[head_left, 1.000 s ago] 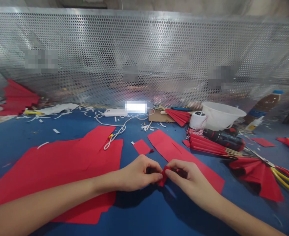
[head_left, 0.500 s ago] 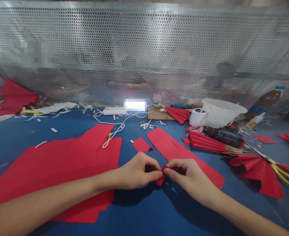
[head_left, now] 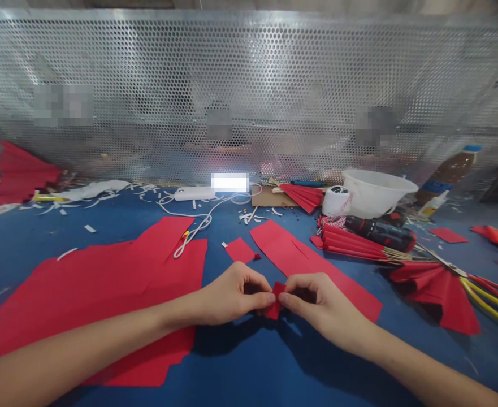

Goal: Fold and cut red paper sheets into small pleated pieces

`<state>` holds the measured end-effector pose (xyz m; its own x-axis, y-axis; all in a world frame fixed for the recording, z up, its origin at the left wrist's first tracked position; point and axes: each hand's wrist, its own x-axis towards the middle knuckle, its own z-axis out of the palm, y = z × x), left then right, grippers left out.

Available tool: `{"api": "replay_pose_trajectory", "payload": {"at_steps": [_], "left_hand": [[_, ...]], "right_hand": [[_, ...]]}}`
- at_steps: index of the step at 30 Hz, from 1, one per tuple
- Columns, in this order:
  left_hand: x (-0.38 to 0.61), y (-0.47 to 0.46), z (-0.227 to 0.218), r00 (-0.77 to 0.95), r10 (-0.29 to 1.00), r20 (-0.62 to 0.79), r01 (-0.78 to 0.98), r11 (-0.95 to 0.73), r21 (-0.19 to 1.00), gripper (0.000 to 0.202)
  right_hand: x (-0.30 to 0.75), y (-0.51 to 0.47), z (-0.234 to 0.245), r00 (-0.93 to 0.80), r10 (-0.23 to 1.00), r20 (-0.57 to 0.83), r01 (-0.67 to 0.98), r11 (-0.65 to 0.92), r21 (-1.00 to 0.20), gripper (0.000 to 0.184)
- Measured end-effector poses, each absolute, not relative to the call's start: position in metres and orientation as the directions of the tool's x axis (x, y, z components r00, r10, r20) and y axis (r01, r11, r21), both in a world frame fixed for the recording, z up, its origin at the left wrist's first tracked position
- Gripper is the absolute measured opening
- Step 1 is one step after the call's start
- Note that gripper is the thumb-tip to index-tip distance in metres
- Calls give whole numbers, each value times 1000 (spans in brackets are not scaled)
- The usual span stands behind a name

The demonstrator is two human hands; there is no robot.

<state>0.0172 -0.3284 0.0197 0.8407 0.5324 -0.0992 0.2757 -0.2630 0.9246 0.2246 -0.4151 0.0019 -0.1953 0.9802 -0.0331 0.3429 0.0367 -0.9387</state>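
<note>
Between my two hands is a small red paper piece (head_left: 276,302), apparently folded. My left hand (head_left: 235,294) pinches its left edge with thumb and fingers. On the opposite edge, my right hand (head_left: 316,299) has a similar pinch. Just beyond the hands lies a small red paper square (head_left: 240,250) with a white bit at its corner. A long red paper strip (head_left: 308,263) runs behind my right hand. Large red sheets (head_left: 104,288) spread under and beside my left forearm.
Scissors (head_left: 456,268) with yellow and red handles, pleated red fans (head_left: 439,294) and a dark bottle (head_left: 380,233) lie at right. Behind them stand a white bowl (head_left: 376,192) and a brown drink bottle (head_left: 452,172). A white power bank (head_left: 193,194) with cable sits before the perforated metal panel (head_left: 249,85).
My fingertips have parted slightly, so more of the small red paper shows between them. The whole view has shifted a little; the things on the table stay put.
</note>
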Motion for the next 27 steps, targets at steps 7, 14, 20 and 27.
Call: {"api": "replay_pose_trajectory", "payload": {"at_steps": [7,14,20,27], "left_hand": [[17,-328,20,858,504,-94,259,-267,928,25],[15,-330,23,882,457,-118,271,-288,918,26],[13,-331,20,910,404,-91,241,-339,909,23],[13,-330,24,899,417,-133,275,-301,913,25]], "right_hand": [[222,-415,1,-161,987,-2,332,52,-942,27],[221,-416,6,-160,987,18,341,73,-937,26],[219,-419,10,-201,979,28,377,104,-921,29],[220,-418,7,-174,985,2,342,62,-938,25]]}}
